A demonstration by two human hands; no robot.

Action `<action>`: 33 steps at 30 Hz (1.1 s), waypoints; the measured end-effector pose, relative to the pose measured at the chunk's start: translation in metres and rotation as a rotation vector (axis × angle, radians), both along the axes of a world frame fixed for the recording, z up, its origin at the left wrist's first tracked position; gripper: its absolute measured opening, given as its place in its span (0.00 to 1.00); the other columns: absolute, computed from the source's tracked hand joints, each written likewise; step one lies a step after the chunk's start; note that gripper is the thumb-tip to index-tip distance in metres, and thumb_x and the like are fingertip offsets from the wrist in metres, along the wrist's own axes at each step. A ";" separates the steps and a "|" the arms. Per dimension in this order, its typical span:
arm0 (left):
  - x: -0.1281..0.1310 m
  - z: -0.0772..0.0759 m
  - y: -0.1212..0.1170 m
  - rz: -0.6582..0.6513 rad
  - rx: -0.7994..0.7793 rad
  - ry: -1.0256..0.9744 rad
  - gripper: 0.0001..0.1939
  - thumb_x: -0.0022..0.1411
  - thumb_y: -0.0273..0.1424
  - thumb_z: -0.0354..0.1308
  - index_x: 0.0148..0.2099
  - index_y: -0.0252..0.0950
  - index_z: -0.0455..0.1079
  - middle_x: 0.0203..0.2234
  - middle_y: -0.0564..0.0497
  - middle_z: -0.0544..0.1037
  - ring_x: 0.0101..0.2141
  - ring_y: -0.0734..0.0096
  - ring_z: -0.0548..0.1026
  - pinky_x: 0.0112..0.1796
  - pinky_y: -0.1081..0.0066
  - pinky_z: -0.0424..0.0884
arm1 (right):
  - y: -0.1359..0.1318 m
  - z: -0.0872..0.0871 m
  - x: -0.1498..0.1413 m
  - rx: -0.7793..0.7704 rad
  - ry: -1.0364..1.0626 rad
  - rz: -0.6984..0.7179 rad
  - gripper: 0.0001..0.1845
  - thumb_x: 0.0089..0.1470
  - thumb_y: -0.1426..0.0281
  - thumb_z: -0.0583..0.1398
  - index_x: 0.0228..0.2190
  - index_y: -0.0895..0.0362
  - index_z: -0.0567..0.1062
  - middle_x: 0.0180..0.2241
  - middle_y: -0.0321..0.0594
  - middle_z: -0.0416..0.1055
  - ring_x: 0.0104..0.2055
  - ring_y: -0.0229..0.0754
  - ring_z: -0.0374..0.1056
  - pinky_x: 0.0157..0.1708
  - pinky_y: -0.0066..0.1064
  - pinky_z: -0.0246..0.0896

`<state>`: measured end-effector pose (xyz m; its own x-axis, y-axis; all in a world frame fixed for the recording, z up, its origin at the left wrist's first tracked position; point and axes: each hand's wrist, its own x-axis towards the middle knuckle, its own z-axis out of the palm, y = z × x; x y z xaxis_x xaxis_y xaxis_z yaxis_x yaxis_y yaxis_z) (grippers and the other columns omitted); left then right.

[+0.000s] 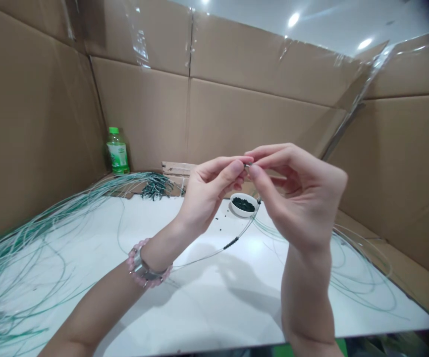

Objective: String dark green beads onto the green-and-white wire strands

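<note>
Green-coated wire [214, 253], pinched near its end between the closed fingertips of the left hand [210, 191] and right hand [303, 203], held steady above the counter [237, 317], black beads [231, 243] strung lower down, white bowl [243, 208] just beyond.

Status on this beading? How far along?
Done: a bundle of beaded wires at the table's back. In hand: the left hand and right hand pinch one wire carrying a short bead run. Remaining: beads in the white bowl, many loose wires.
</note>
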<state>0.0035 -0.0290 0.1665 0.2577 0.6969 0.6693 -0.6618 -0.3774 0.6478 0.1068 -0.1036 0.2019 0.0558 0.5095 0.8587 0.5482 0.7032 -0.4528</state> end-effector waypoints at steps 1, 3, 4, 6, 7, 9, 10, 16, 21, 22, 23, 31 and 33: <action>0.000 0.000 0.000 -0.016 -0.010 -0.008 0.06 0.55 0.37 0.64 0.33 0.41 0.78 0.25 0.57 0.78 0.25 0.82 0.73 0.27 0.81 0.72 | 0.000 0.000 0.000 0.001 0.005 0.008 0.06 0.50 0.77 0.62 0.25 0.55 0.72 0.34 0.37 0.73 0.35 0.38 0.73 0.32 0.29 0.76; -0.001 0.001 -0.001 -0.046 -0.018 -0.014 0.05 0.54 0.37 0.65 0.32 0.42 0.78 0.24 0.57 0.78 0.25 0.83 0.73 0.28 0.82 0.72 | -0.002 -0.001 0.000 0.009 0.010 0.013 0.06 0.49 0.77 0.62 0.25 0.55 0.72 0.34 0.38 0.73 0.35 0.38 0.73 0.33 0.29 0.76; -0.001 0.001 -0.001 -0.060 -0.022 -0.018 0.05 0.53 0.37 0.65 0.32 0.42 0.78 0.25 0.57 0.78 0.25 0.83 0.74 0.28 0.82 0.72 | -0.002 -0.001 0.000 0.012 0.010 0.011 0.06 0.49 0.77 0.62 0.25 0.55 0.72 0.34 0.38 0.74 0.36 0.38 0.73 0.33 0.29 0.76; -0.002 0.002 -0.002 -0.091 -0.046 -0.028 0.05 0.52 0.37 0.66 0.31 0.42 0.78 0.25 0.56 0.79 0.26 0.82 0.74 0.28 0.82 0.73 | -0.003 -0.001 -0.001 0.016 0.009 0.004 0.06 0.49 0.77 0.62 0.25 0.55 0.73 0.34 0.38 0.74 0.35 0.39 0.73 0.33 0.29 0.76; -0.002 0.003 -0.003 -0.106 -0.059 -0.033 0.06 0.51 0.37 0.67 0.31 0.42 0.79 0.25 0.56 0.79 0.26 0.82 0.74 0.28 0.82 0.73 | -0.004 -0.001 -0.001 0.016 0.005 0.003 0.06 0.49 0.77 0.62 0.25 0.54 0.73 0.34 0.39 0.74 0.35 0.39 0.73 0.33 0.29 0.76; -0.002 0.003 -0.004 -0.132 -0.078 -0.039 0.06 0.50 0.37 0.67 0.31 0.42 0.79 0.25 0.56 0.79 0.25 0.82 0.74 0.28 0.82 0.73 | -0.004 -0.002 -0.001 0.020 0.002 -0.001 0.06 0.49 0.77 0.62 0.25 0.54 0.73 0.34 0.39 0.74 0.35 0.39 0.73 0.32 0.29 0.76; -0.002 0.003 -0.004 -0.140 -0.078 -0.040 0.06 0.49 0.37 0.67 0.31 0.42 0.79 0.24 0.56 0.78 0.25 0.82 0.73 0.28 0.82 0.73 | -0.004 -0.002 -0.001 0.024 0.001 -0.002 0.07 0.48 0.78 0.62 0.25 0.55 0.73 0.34 0.39 0.74 0.35 0.39 0.73 0.32 0.29 0.75; -0.002 0.001 -0.004 -0.125 -0.043 -0.028 0.06 0.51 0.37 0.67 0.31 0.43 0.79 0.25 0.55 0.78 0.26 0.81 0.74 0.29 0.81 0.74 | -0.005 -0.002 -0.001 0.035 -0.012 0.001 0.08 0.48 0.79 0.62 0.25 0.54 0.73 0.34 0.38 0.74 0.35 0.39 0.73 0.30 0.29 0.76; -0.006 0.001 -0.002 -0.058 0.064 0.021 0.04 0.56 0.34 0.63 0.34 0.43 0.79 0.30 0.54 0.78 0.28 0.80 0.74 0.33 0.79 0.75 | -0.006 -0.003 0.000 0.053 -0.050 -0.018 0.08 0.48 0.80 0.62 0.26 0.54 0.73 0.34 0.38 0.74 0.35 0.39 0.73 0.32 0.30 0.77; -0.007 0.001 -0.002 -0.040 0.093 0.033 0.04 0.57 0.33 0.62 0.35 0.43 0.79 0.30 0.54 0.77 0.28 0.80 0.74 0.33 0.79 0.74 | -0.006 -0.004 0.000 0.064 -0.060 -0.026 0.08 0.48 0.80 0.62 0.26 0.55 0.74 0.34 0.38 0.74 0.35 0.38 0.73 0.32 0.29 0.77; -0.009 0.002 -0.002 -0.018 0.124 0.043 0.05 0.58 0.32 0.62 0.35 0.43 0.79 0.30 0.54 0.77 0.28 0.81 0.74 0.33 0.79 0.74 | -0.006 -0.005 0.000 0.077 -0.070 -0.035 0.08 0.48 0.81 0.62 0.26 0.55 0.74 0.34 0.38 0.74 0.35 0.38 0.72 0.32 0.29 0.77; -0.010 0.003 -0.003 0.105 0.243 0.040 0.06 0.57 0.28 0.62 0.37 0.41 0.79 0.33 0.52 0.79 0.33 0.76 0.77 0.34 0.79 0.75 | -0.002 -0.009 0.001 0.170 -0.106 -0.078 0.09 0.47 0.82 0.62 0.28 0.57 0.75 0.35 0.38 0.74 0.35 0.37 0.72 0.33 0.28 0.76; -0.010 0.003 -0.002 0.112 0.232 0.038 0.06 0.56 0.27 0.62 0.38 0.41 0.78 0.33 0.53 0.80 0.34 0.77 0.77 0.35 0.80 0.75 | -0.001 -0.009 0.002 0.173 -0.113 -0.079 0.09 0.47 0.82 0.62 0.27 0.56 0.75 0.35 0.37 0.74 0.35 0.37 0.72 0.33 0.28 0.76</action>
<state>-0.0067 -0.0313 0.1692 0.2159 0.5513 0.8059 -0.5839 -0.5886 0.5591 0.1091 -0.1050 0.1932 -0.0119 0.3516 0.9361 0.6453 0.7178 -0.2615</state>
